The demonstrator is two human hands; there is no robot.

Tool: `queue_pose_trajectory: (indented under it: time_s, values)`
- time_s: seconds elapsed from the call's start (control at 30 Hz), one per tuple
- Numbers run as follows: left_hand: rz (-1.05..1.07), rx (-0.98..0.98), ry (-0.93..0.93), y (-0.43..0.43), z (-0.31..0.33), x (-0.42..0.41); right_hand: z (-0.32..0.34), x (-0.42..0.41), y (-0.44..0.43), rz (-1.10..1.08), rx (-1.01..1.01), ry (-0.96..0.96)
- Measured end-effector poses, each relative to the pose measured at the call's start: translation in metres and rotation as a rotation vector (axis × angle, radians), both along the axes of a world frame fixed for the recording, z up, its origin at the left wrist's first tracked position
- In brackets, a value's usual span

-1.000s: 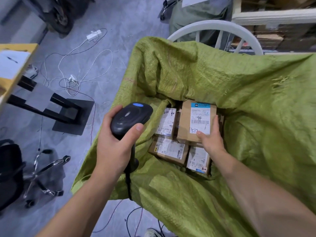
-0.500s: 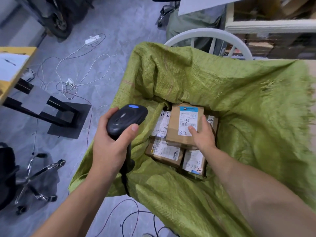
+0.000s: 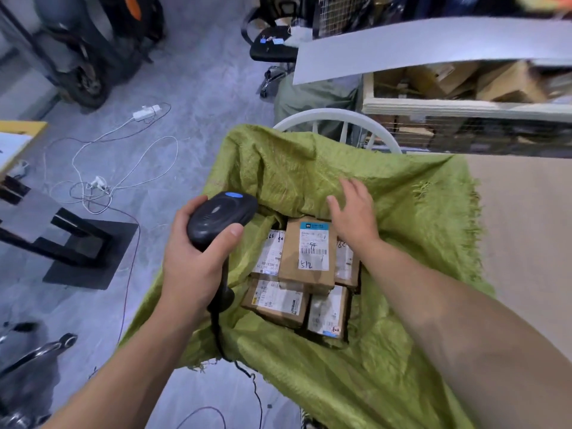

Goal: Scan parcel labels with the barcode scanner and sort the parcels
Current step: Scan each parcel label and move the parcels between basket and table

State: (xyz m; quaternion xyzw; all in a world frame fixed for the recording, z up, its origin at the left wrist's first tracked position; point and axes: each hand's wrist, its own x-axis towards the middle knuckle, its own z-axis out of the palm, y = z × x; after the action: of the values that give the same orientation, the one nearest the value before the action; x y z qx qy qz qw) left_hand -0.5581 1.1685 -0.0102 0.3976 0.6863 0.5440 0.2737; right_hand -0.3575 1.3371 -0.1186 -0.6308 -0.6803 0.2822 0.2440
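Half a second ago the right hand (image 3: 353, 215) gripped the top parcel (image 3: 306, 252) by its 3 o'clock edge. It has now let go and lifted toward 12 o'clock. Its fingers (image 3: 349, 187) are released and spread over the far fold of the green woven sack (image 3: 402, 193), and its heel is above the parcel's 1 o'clock corner; whether it touches cannot be told. The top parcel has been left lying flat, label up, on the other parcels (image 3: 278, 301) inside the sack's mouth, near the middle of the view.

The left hand (image 3: 195, 270) has kept its grasp. Its fingers are still wrapped round the barcode scanner (image 3: 221, 216), at 9 o'clock of the parcels, with the thumb on the head's near side. A blue button sits at the head's 12 o'clock end. The view has swung up, so more of the shelf (image 3: 464, 106) of cardboard boxes at 1 o'clock shows than before, along with the white chair back (image 3: 334, 114) behind the sack.

The label (image 3: 314, 246) on the top parcel is white, with a blue band along its 12 o'clock edge that holds a small dark logo. The print is too small to read. A barcode crosses its lower half, with "54" handwritten just over it and "512" below. The parcels beneath also carry white labels. The pen marks on those at 9 and 3 o'clock cannot be read, and the one at 5 o'clock has a red scrawl at its near corner.
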Motion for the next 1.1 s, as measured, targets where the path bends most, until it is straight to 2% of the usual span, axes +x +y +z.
queue_pose_trajectory:
  time_s: [0.07, 0.13, 0.27, 0.37, 0.43, 0.6, 0.73, 0.97, 1.1]
  values:
    - [-0.003, 0.014, -0.001, 0.006, 0.006, -0.004, 0.02, 0.0, 0.023, 0.02, 0.111, -0.071]
    - [0.005, 0.017, -0.009, 0.016, 0.011, -0.006, 0.037, 0.001, 0.056, 0.049, 0.137, -0.224]
    - [0.011, 0.007, 0.008, 0.033, 0.012, -0.004, 0.042, 0.003, 0.103, 0.098, -0.097, -0.541]
    - [-0.007, -0.011, 0.02, 0.047, 0.007, -0.002, 0.03, 0.003, 0.119, 0.074, -0.184, -0.61]
    - [-0.018, -0.02, 0.015, 0.053, 0.005, -0.004, 0.026, 0.002, 0.126, 0.051, -0.17, -0.588]
    - [0.007, -0.057, 0.002, 0.063, -0.004, -0.011, 0.056, 0.004, 0.159, -0.024, 0.111, -0.397]
    - [0.012, -0.076, 0.001, 0.07, -0.012, -0.012, 0.085, 0.002, 0.193, -0.081, 0.193, -0.333]
    - [0.034, -0.082, 0.001, 0.078, -0.022, -0.021, 0.093, 0.008, 0.247, -0.253, 0.099, -0.257]
    - [0.04, -0.08, 0.007, 0.075, -0.028, -0.027, 0.065, 0.002, 0.258, -0.175, -0.033, -0.391]
